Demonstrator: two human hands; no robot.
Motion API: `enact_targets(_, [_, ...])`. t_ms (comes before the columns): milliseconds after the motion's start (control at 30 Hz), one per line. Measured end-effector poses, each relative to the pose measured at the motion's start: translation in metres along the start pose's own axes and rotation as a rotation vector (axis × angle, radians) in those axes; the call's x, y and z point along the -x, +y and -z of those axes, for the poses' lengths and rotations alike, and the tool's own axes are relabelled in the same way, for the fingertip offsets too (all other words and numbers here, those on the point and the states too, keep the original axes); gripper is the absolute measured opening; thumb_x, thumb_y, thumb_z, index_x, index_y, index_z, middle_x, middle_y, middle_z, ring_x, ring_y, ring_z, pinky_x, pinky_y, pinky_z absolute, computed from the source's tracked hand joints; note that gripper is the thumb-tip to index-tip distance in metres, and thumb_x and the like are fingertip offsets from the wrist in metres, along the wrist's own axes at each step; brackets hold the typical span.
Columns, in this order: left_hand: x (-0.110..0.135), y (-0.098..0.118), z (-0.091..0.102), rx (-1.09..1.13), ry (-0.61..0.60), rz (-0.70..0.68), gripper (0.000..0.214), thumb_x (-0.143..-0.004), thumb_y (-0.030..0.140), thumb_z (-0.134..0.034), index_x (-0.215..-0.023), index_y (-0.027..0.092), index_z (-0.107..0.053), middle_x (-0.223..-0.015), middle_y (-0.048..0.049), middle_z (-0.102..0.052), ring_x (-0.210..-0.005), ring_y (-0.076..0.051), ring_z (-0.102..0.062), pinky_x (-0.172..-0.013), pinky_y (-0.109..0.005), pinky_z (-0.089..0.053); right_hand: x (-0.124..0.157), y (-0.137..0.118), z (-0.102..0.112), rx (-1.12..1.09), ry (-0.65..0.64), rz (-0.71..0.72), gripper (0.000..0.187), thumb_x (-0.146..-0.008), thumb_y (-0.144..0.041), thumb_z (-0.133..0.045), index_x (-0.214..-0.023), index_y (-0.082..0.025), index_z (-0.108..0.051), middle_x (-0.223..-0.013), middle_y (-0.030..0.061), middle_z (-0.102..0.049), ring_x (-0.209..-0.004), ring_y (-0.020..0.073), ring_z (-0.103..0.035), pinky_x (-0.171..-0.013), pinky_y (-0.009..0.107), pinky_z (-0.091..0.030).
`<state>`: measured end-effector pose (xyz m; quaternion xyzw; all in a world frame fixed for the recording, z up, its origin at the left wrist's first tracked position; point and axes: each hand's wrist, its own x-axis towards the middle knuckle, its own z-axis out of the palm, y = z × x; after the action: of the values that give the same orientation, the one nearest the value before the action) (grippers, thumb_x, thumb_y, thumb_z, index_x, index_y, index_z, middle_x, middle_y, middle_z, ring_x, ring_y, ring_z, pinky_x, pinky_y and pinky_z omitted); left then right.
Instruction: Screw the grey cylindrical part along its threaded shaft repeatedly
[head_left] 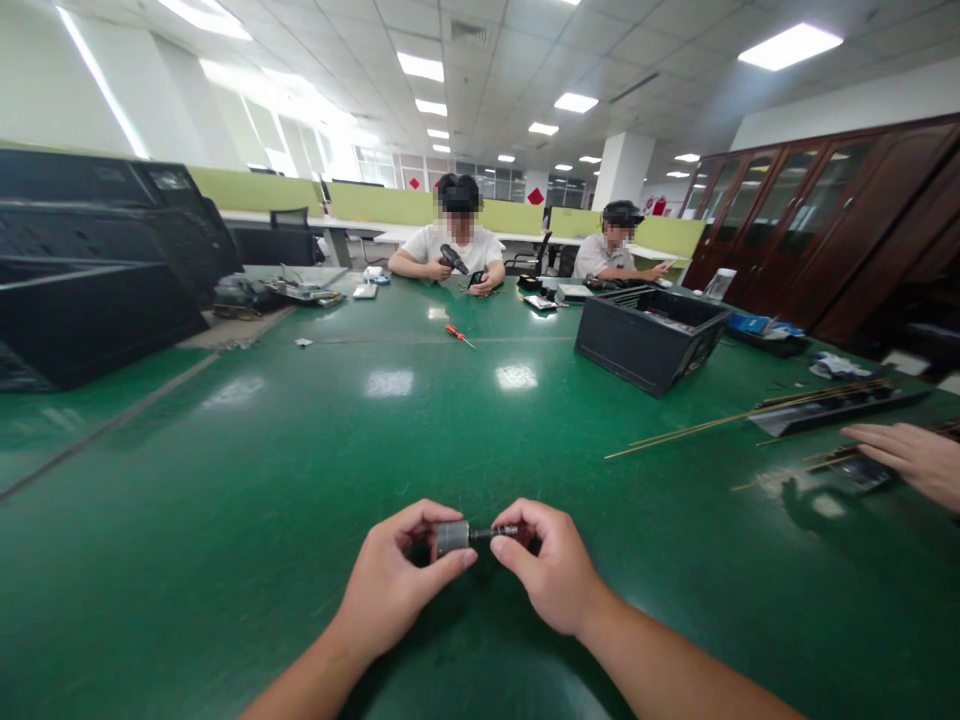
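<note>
A small grey metal cylinder with a thin dark shaft (pixel 452 538) is held level between my two hands, above the green tabletop near its front. My left hand (pixel 390 572) is closed round the cylinder, with the thumb below and the fingers behind and above. At the shaft's far end, my right hand (pixel 553 568) pinches the ridged tip between thumb and fingers. Part of the cylinder is hidden by my left fingers, so its exact kind is unclear.
An orange screwdriver (pixel 455 333) lies farther up the green table (pixel 315 440). A black computer case (pixel 637 340) stands right, near thin brass-coloured rods (pixel 675 432) and another person's hand (pixel 911 460). More dark cases (pixel 97 320) are left. Across sits a person with a drill (pixel 453 259).
</note>
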<state>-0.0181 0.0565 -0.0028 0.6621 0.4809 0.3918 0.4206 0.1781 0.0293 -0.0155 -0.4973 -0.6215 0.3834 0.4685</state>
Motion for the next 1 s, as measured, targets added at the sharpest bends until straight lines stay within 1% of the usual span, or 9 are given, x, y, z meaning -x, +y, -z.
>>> enact_targets(133, [-0.0010, 0.0006, 0.0006, 0.003, 0.002, -0.006, 0.030, -0.068, 0.035, -0.082, -0.087, 0.017, -0.069, -0.075, -0.0022, -0.072, -0.069, -0.020, -0.066, -0.065, -0.027, -0.050, -0.0003, 0.0001, -0.0001, -0.014, -0.010, -0.005, 0.006, -0.080, -0.020, -0.063, -0.079, -0.017, -0.068, -0.067, -0.0015, -0.058, -0.063, 0.0129, -0.051, -0.061, 0.024, -0.039])
enact_targets(500, [-0.0021, -0.0008, 0.0024, 0.055, 0.026, 0.006, 0.032, -0.067, 0.036, -0.082, -0.090, 0.017, -0.069, -0.076, -0.0027, -0.073, -0.070, -0.020, -0.066, -0.066, -0.027, -0.049, -0.0025, 0.0017, -0.0010, -0.041, 0.018, 0.000, 0.006, -0.080, -0.019, -0.063, -0.078, -0.017, -0.068, -0.067, -0.0011, -0.058, -0.062, 0.0132, -0.052, -0.060, 0.024, -0.040])
enact_targets(1000, [-0.0027, -0.0046, 0.0029, 0.089, 0.015, 0.019, 0.033, -0.069, 0.035, -0.082, -0.093, 0.017, -0.068, -0.080, -0.0031, -0.073, -0.073, -0.020, -0.066, -0.069, -0.027, -0.050, -0.0024, 0.0019, -0.0011, -0.055, 0.017, -0.010, 0.006, -0.080, -0.020, -0.063, -0.079, -0.016, -0.068, -0.067, -0.0009, -0.059, -0.063, 0.0129, -0.052, -0.061, 0.024, -0.040])
